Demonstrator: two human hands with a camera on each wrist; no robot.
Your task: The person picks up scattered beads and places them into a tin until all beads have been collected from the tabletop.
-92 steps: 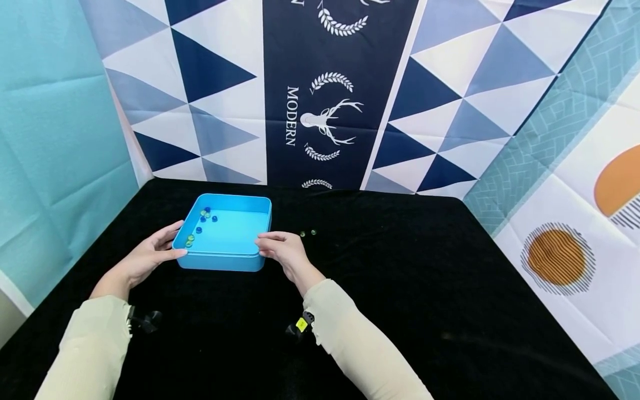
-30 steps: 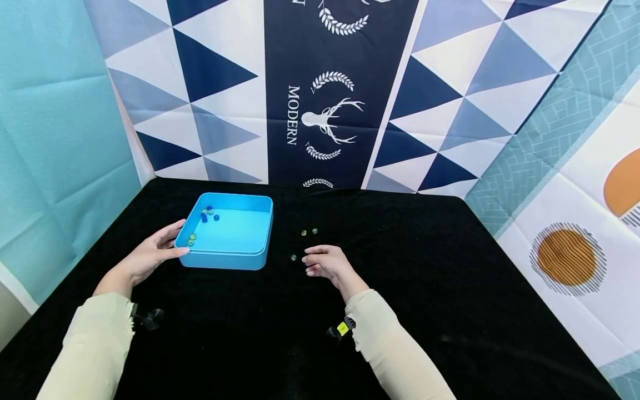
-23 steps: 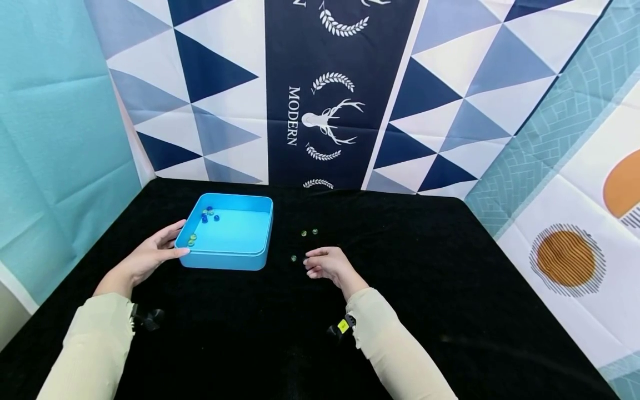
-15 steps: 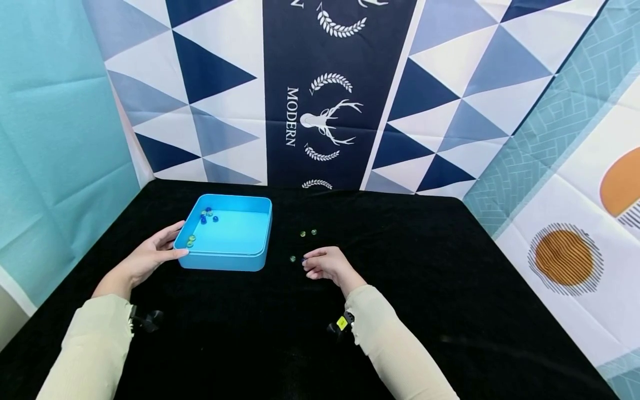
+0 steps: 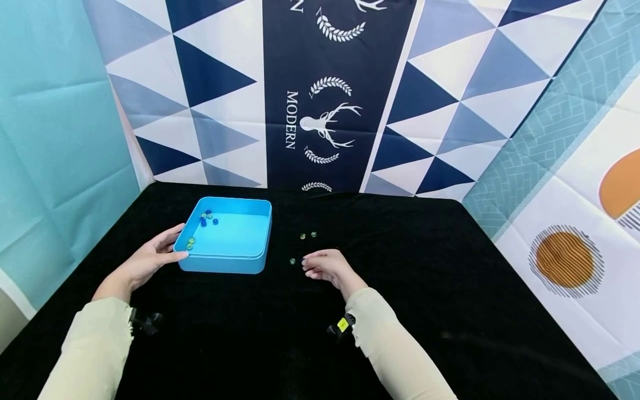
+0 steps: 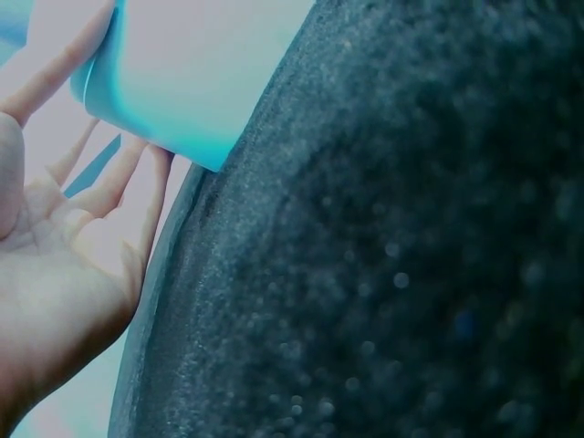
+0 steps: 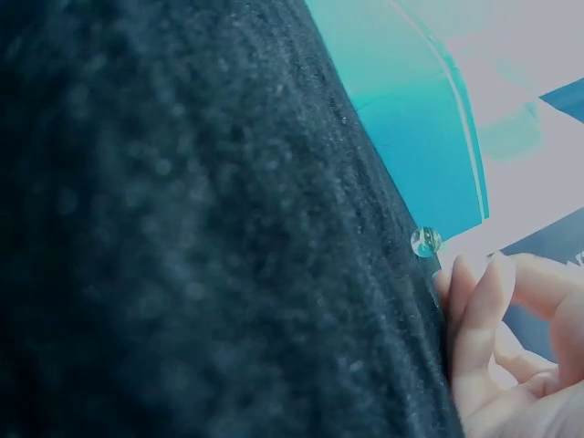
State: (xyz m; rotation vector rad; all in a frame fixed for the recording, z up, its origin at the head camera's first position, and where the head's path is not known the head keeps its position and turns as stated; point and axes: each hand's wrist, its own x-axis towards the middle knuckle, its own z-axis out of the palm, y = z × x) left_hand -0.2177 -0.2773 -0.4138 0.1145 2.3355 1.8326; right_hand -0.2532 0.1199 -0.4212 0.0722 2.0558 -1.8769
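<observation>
A shallow blue tray [image 5: 250,258] sits on the black cloth at the left, with several blue and green marbles [image 5: 205,216] in its far-left corner and by its left wall. My left hand [image 5: 152,258] rests against the tray's near-left corner [image 6: 182,73], fingers straight along the wall and thumb at the rim. My right hand [image 5: 320,264] lies on the cloth to the right of the tray, fingers loosely bent and holding nothing. A small green marble [image 5: 292,260] lies just beyond its fingertips [image 7: 474,301], apart from them; the right wrist view shows this marble [image 7: 425,242] too.
Two more green marbles [image 5: 308,235] lie on the cloth behind the right hand. Patterned backdrop cloths close in the table at the back and both sides. Bare black cloth [image 5: 425,266] stretches to the right and front.
My right hand has left the tray's near-right corner and come to the cloth beside a loose marble; over the last second it only crept slightly left. The left hand and tray stayed put.
</observation>
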